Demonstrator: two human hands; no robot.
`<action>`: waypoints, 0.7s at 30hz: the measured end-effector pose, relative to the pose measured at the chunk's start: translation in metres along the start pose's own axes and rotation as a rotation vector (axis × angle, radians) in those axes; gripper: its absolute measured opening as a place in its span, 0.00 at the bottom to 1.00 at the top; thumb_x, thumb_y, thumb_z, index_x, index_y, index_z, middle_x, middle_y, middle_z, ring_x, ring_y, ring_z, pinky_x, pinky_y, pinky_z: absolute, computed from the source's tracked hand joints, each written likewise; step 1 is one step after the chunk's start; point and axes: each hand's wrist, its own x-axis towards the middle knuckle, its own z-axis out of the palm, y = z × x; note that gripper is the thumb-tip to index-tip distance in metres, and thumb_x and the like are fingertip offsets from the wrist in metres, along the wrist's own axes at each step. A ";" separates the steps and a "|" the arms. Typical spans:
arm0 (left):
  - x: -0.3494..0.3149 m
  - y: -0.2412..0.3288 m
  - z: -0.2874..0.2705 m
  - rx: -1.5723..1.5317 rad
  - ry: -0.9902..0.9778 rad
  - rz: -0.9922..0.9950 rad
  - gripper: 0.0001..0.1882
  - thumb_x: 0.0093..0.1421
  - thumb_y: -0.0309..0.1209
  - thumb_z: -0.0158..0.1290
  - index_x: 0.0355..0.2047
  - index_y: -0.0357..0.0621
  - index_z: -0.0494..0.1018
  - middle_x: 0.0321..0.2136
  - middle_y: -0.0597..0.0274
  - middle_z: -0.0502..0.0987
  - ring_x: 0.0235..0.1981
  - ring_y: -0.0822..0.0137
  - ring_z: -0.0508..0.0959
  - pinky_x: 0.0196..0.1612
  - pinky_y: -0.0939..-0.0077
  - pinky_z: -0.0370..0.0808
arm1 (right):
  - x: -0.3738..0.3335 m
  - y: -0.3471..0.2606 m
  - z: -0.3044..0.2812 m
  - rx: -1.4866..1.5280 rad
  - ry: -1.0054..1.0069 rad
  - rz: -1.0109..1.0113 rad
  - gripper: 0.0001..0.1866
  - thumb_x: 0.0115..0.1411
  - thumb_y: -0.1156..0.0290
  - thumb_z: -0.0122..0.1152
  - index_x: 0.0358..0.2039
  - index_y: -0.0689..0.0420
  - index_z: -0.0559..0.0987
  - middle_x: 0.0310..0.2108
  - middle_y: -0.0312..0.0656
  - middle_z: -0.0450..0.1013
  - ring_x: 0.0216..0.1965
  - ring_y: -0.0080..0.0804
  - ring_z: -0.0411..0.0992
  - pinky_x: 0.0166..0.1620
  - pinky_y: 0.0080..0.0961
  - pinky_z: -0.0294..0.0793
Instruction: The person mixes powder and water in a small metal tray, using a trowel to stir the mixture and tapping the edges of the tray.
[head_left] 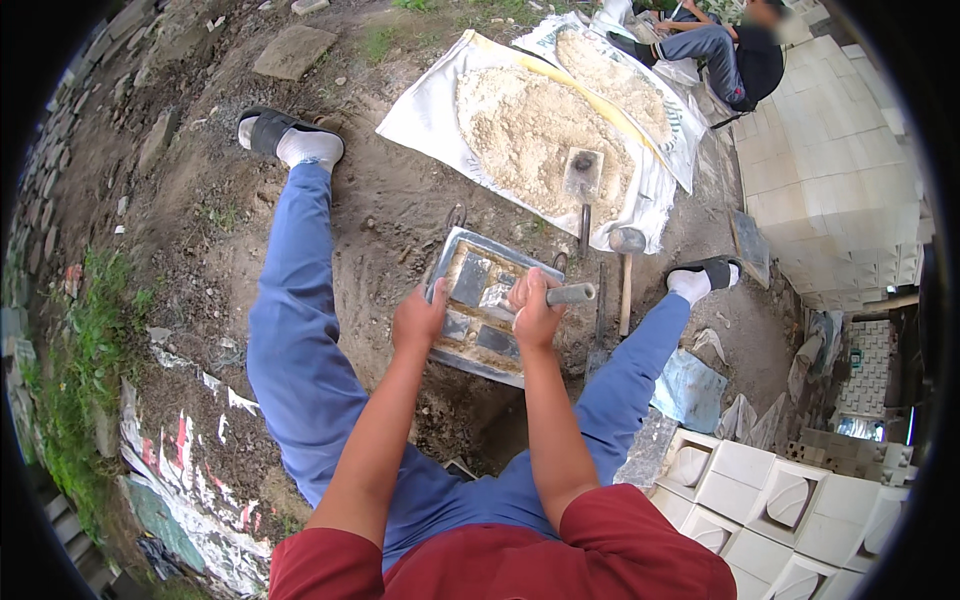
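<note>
I'm steadying the metal mould [480,305] with my left grip [418,318], right grip [535,308] clenching the tamping rod [570,294]; pressing squarely should pack evenly.

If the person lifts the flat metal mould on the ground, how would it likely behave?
The square grey metal mould, with mortar-like fill in its compartments, probably feels heavy and stiff. The left hand grips only its edge, so it may tip. The right hand holds a grey cylindrical handle.
</note>
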 end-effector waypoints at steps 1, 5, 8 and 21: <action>0.000 -0.002 -0.001 -0.022 -0.009 -0.004 0.36 0.67 0.63 0.42 0.43 0.39 0.80 0.38 0.35 0.81 0.43 0.35 0.80 0.46 0.44 0.76 | -0.001 0.006 0.007 -0.042 -0.017 0.020 0.25 0.73 0.68 0.49 0.16 0.53 0.60 0.13 0.30 0.54 0.15 0.19 0.48 0.21 0.26 0.47; 0.004 -0.007 -0.001 -0.007 -0.010 -0.006 0.35 0.67 0.62 0.42 0.44 0.41 0.80 0.38 0.36 0.82 0.43 0.36 0.81 0.46 0.45 0.76 | 0.001 0.000 0.012 -0.085 -0.076 0.038 0.24 0.74 0.69 0.49 0.17 0.54 0.61 0.14 0.30 0.54 0.15 0.19 0.49 0.21 0.26 0.47; 0.000 -0.005 0.001 -0.042 0.039 0.015 0.34 0.68 0.61 0.42 0.38 0.40 0.79 0.36 0.35 0.81 0.40 0.33 0.79 0.45 0.44 0.75 | -0.006 -0.003 0.007 -0.041 -0.095 -0.014 0.24 0.74 0.70 0.48 0.17 0.54 0.61 0.14 0.30 0.54 0.16 0.19 0.49 0.22 0.25 0.48; 0.002 -0.001 -0.002 -0.015 0.028 -0.005 0.34 0.68 0.61 0.43 0.42 0.39 0.80 0.37 0.34 0.81 0.43 0.34 0.79 0.46 0.45 0.75 | 0.005 0.003 0.003 -0.233 -0.162 0.041 0.25 0.73 0.68 0.49 0.16 0.54 0.61 0.13 0.30 0.54 0.15 0.18 0.48 0.21 0.25 0.46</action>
